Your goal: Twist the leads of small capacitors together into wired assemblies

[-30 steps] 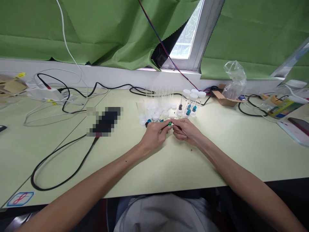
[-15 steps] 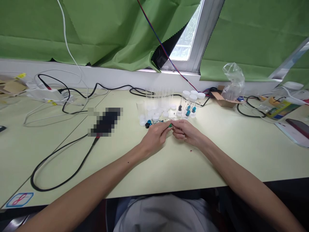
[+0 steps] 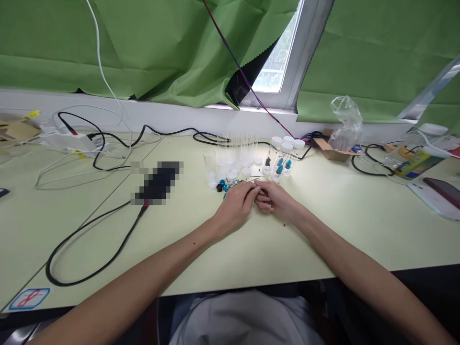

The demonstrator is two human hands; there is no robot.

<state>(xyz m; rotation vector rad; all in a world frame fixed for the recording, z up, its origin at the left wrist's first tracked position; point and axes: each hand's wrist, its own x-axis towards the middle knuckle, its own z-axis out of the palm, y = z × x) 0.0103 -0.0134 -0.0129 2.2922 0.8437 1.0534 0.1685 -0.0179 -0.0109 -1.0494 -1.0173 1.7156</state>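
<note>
My left hand and my right hand meet above the table, fingertips touching. Both are closed in a pinch around something small that the fingers hide. A thin curved wire-like piece shows just above the right fingertips. Beside the left hand lies a small pile of blue parts and a black part, some with thin metal stems. Behind the hands stand several clear tubes. To their right, capped tubes hold blue and dark parts with thin stems.
A dark blurred-out device on a black cable lies to the left. A tiny red piece rests near my right wrist. An open cardboard box with a plastic bag and a phone are at the right.
The green piece that showed between my fingertips is now out of sight. My left hand has turned and shifted slightly, its fingers covering the pinch, and more blue parts show beside it.
</note>
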